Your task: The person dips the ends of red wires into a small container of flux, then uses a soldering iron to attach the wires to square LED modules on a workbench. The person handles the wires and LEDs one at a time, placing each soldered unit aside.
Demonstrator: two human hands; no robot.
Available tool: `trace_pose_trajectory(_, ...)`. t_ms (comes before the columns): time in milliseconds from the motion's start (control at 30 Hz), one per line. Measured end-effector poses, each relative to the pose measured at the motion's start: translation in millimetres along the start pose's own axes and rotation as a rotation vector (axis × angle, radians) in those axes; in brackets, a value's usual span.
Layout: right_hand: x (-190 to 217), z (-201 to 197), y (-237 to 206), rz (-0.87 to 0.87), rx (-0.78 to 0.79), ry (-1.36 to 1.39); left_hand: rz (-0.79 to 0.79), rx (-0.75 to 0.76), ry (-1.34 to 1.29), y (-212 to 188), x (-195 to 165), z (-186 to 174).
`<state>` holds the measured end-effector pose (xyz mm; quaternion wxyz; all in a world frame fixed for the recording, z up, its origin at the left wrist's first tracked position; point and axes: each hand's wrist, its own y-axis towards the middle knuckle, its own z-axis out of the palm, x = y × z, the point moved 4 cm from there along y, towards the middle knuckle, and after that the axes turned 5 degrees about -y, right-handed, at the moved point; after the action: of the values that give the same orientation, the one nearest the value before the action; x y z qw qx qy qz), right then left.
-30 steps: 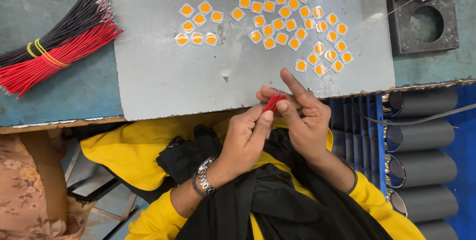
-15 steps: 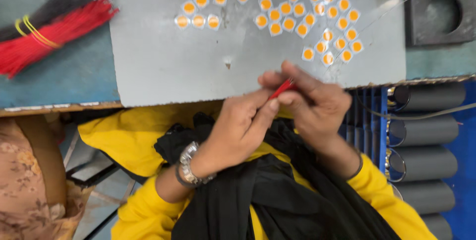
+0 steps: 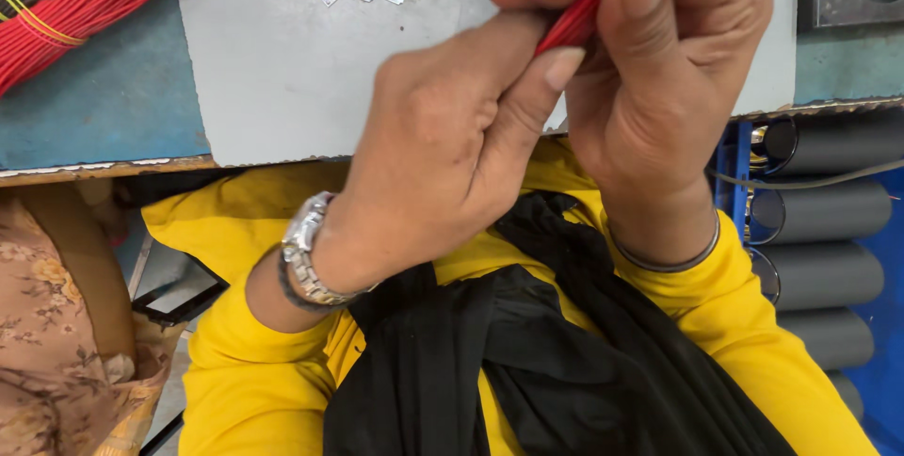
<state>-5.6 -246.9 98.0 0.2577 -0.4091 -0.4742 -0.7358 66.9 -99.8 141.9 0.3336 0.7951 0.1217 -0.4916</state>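
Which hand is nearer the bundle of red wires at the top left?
Left. The left hand is closer to the red wire bundle; the right hand lies beyond it, farther right.

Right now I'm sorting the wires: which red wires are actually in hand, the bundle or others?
The short red wires pinched between the left hand and right hand; the banded red bundle lies untouched at the far left.

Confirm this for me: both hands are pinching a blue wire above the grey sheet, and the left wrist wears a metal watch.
Not quite. The wire pinched between the left hand and the right hand is red, not blue, as the head view shows. The rest holds: the hands are above the grey sheet, and the left wrist wears a metal watch.
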Motion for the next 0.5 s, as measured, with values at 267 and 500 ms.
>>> trace_pose_trajectory(267,2,-23,-4,-0.378,-0.316,-0.444,0.096,0.018,0.000,13,-9,-5)
trace_pose_trajectory(500,-30,-62,16,-0.058,-0.292,0.139,0.415,-0.113,0.306,30,16,14)
